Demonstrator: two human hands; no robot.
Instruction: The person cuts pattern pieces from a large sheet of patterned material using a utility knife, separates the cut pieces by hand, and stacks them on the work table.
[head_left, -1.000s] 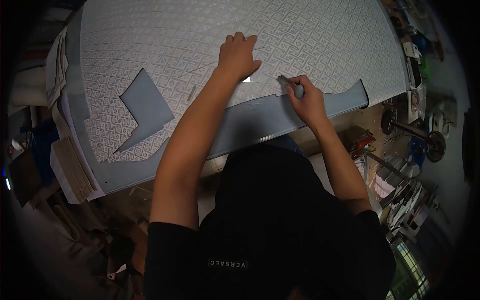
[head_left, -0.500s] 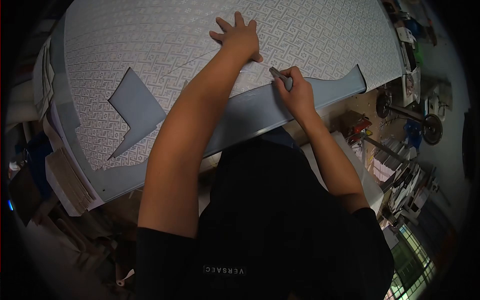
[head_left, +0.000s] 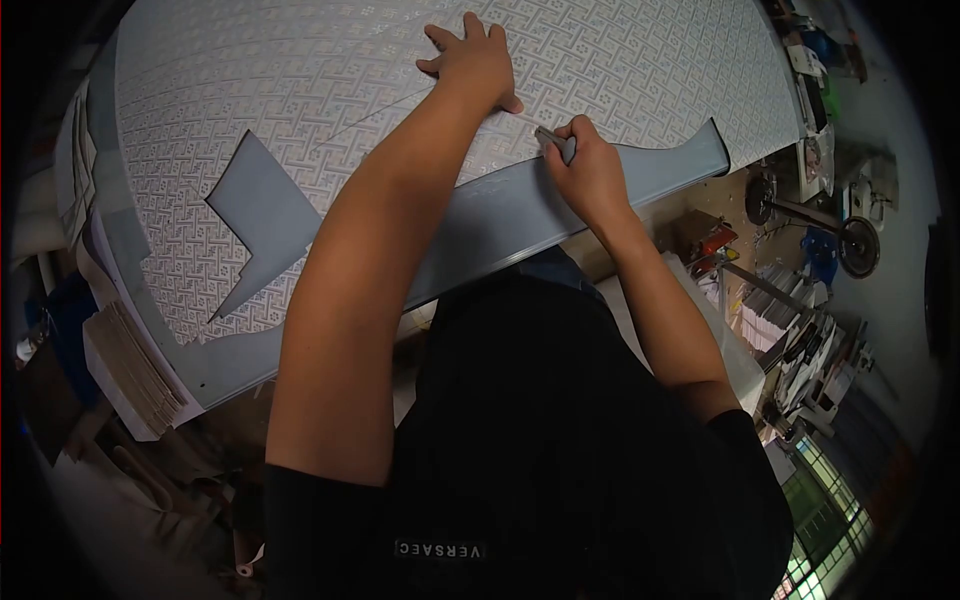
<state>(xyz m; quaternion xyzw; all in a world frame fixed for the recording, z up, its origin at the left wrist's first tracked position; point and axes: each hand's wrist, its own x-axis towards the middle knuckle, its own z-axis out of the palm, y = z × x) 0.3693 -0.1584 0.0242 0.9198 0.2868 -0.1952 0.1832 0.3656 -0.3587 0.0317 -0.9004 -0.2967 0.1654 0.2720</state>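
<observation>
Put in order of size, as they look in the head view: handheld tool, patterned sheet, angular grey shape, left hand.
1. Patterned sheet
2. Angular grey shape
3. Left hand
4. Handheld tool, partly covered by the right hand

Dim light, tan floor (head_left: 735, 198), barred window (head_left: 832, 505)

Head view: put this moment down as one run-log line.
left hand: spread on patterned sheet | right hand: gripping handheld tool, tip contact unclear | angular blue-grey patch: toward the left

Room over the patterned sheet (head_left: 650, 80), far right;
left forearm (head_left: 385, 225) bars the middle; right hand (head_left: 592, 168) blocks the near side
</observation>
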